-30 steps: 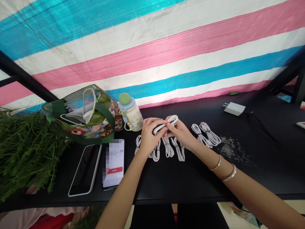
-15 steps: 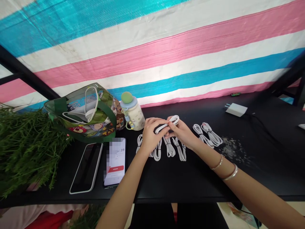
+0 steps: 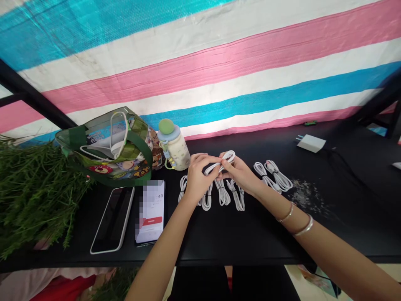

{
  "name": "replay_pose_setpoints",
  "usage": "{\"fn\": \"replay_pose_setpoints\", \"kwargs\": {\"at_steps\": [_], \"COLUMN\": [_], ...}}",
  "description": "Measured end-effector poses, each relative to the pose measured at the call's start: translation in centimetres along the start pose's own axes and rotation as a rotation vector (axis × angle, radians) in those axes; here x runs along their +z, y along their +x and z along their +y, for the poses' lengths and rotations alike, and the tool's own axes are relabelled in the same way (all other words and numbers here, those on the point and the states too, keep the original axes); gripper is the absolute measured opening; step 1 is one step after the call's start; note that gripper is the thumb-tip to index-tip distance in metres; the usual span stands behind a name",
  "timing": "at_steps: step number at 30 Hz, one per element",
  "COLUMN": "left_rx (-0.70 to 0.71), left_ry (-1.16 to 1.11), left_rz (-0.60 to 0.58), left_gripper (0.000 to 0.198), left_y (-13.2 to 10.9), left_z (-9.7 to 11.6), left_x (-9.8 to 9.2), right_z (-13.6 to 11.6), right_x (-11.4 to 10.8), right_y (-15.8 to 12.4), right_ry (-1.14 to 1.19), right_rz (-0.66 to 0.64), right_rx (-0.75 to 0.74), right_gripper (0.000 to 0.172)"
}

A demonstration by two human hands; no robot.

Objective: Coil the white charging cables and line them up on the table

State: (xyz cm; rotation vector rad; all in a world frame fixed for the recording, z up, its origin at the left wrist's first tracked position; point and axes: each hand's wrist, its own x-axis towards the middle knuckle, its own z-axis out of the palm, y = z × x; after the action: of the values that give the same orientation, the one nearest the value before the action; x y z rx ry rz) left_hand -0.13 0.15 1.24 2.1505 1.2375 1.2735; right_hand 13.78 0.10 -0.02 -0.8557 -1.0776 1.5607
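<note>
A coiled white cable (image 3: 229, 156) is held between my two hands above the black table. My left hand (image 3: 200, 172) pinches its left end, fingers closed over the loops. Gripping the other end is my right hand (image 3: 238, 172), its thumb pressed on the coil's middle. Below them lie several bundled white cables (image 3: 223, 196), each bound with a dark tie and partly covered by my hands. Two more bundled cables (image 3: 277, 175) rest to the right of my right hand.
To the left stand a bottle with a green lid (image 3: 177, 148), a clear green-handled bag (image 3: 125, 165), two phones (image 3: 112, 219) and a leafy plant (image 3: 34, 192). A white charger (image 3: 311, 143) and small white scraps (image 3: 308, 198) lie right on the black table (image 3: 250, 242).
Both hands keep almost the same hold on the coiled cable. The phone's timer reads one second later, and the view has shifted very slightly.
</note>
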Motion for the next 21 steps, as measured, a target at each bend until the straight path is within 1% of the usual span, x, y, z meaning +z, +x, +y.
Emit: {"fn": "replay_pose_setpoints", "kwargs": {"at_steps": [8,13,17,21], "left_rx": [0.014,0.031,0.036,0.080], "left_ry": [0.063,0.089,0.085,0.057], "left_rz": [0.082,0.152,0.160,0.161], "left_gripper": [0.019,0.018,0.015,0.015], "left_y": [-0.20,-0.38,-0.46,-0.43], "left_z": [0.17,0.14,0.09,0.16], "left_x": [0.36,0.74,0.86,0.76], "right_z": [0.19,0.21,0.14,0.05], "right_x": [-0.13,0.07,0.06,-0.07], "right_y": [0.09,0.08,-0.01,0.01], "right_ry": [-0.010,0.020,0.003,-0.002], "right_rz": [-0.026,0.011,0.006,0.012], "right_rx": [-0.003,-0.001,0.001,0.000], "right_gripper": [0.050,0.052,0.051,0.051]}}
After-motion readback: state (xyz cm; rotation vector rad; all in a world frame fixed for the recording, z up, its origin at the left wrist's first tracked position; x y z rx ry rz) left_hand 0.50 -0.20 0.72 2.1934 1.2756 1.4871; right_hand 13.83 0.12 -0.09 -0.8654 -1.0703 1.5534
